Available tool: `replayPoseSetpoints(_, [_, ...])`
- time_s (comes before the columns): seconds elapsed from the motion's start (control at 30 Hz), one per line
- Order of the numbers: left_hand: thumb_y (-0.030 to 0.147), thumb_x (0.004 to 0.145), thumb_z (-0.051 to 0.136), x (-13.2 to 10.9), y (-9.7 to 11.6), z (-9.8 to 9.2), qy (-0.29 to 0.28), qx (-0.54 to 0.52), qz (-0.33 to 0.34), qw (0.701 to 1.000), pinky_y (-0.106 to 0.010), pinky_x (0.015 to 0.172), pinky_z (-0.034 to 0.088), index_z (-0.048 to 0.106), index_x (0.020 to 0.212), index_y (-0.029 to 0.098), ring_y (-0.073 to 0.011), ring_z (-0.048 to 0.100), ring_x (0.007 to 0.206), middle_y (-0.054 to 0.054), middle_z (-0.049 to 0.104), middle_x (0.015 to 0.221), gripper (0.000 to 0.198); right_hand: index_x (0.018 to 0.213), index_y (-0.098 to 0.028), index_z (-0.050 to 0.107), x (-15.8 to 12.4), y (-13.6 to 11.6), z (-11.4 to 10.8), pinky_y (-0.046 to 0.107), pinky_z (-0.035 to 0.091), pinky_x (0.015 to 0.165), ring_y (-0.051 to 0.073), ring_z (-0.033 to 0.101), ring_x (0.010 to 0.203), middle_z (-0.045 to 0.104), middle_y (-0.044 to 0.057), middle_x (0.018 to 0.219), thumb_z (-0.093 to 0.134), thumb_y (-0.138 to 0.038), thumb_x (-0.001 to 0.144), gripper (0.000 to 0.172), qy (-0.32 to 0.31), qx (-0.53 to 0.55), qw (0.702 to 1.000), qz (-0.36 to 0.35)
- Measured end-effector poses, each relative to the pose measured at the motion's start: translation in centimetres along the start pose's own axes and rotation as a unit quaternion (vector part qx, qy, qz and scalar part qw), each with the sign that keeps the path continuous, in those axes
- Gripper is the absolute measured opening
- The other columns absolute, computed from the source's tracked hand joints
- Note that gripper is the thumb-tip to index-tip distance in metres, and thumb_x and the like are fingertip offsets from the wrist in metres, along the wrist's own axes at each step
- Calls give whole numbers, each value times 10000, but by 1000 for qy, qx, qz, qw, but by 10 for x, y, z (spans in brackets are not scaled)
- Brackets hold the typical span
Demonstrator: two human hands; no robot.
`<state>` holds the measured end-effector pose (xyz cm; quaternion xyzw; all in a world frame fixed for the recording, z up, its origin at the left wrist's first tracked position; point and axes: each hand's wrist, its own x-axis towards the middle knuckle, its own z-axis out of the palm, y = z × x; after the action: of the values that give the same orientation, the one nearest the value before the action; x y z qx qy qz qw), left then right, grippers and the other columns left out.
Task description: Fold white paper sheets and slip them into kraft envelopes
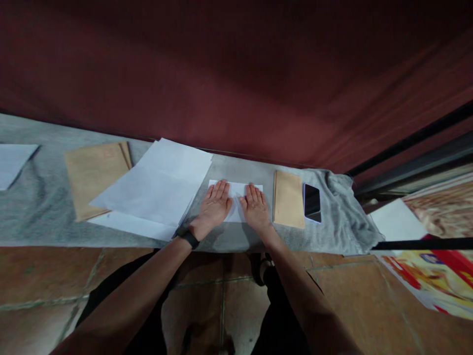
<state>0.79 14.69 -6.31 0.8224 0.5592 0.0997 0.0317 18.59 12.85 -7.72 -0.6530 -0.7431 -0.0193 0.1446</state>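
Note:
A small white sheet of paper [235,214], which looks folded, lies flat on the grey cloth in front of me. My left hand [216,202] presses flat on its left part, fingers stretched out and pointing away from me. On the right part rests my right hand [255,206], also flat with straight fingers. The thumbs point toward each other, with a strip of paper showing between them. Both palms cover much of the sheet. Just left of my left hand is a stack of larger white sheets [162,180]. Brown envelopes [288,199] lie to the right of my right hand.
A grey cloth [236,241] covers the narrow bench against a dark red wall [207,98]. More brown envelopes [96,172] lie partly under the white stack. A phone [312,202] sits at the right, another white paper [15,160] far left. A colourful box [436,276] stands lower right.

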Motion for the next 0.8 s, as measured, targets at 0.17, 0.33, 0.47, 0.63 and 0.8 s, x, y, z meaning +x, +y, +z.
replayPoseSetpoints(0.17, [355, 1053, 285, 1, -6, -2, -9, 14, -31, 999, -441, 1312, 180, 342, 1607, 42, -259, 226, 1601, -161, 309, 1692, 639, 1595, -54, 383, -2, 7, 2, 484, 289, 1260, 293, 368, 1541, 387, 190, 1656, 316, -441, 1117, 618, 9, -7, 1000, 16])
replayPoseSetpoints(0.33, [374, 1059, 277, -2, -9, -3, -2, 19, -40, 999, -455, 1306, 196, 345, 1592, -8, -295, 240, 1595, -199, 305, 1686, 660, 1589, -37, 385, -5, 10, 2, 503, 305, 1245, 314, 373, 1535, 398, 217, 1645, 317, -427, 1116, 617, 20, -12, 999, 23])
replayPoseSetpoints(0.47, [369, 1059, 276, -6, -9, -5, 12, 20, -40, 999, -466, 1300, 214, 357, 1579, -28, -307, 258, 1589, -223, 326, 1672, 660, 1575, -2, 393, -6, 11, 2, 510, 327, 1230, 336, 411, 1510, 410, 251, 1626, 306, -428, 1115, 633, 28, -26, 999, 35])
replayPoseSetpoints(0.63, [377, 1051, 312, -7, -11, -4, 12, 18, -49, 999, -472, 1294, 236, 375, 1566, -40, -326, 300, 1572, -249, 335, 1662, 666, 1575, 5, 392, -9, 13, 3, 524, 364, 1210, 351, 440, 1491, 426, 274, 1606, 305, -469, 1107, 671, 38, -24, 998, 44])
replayPoseSetpoints(0.8, [383, 1046, 321, -8, -11, -3, 34, 12, -46, 998, -507, 1290, 248, 383, 1555, -55, -341, 325, 1560, -276, 367, 1635, 674, 1559, 27, 412, -10, 16, 0, 519, 363, 1217, 361, 437, 1494, 427, 274, 1605, 339, -455, 1103, 667, 30, -22, 997, 63])
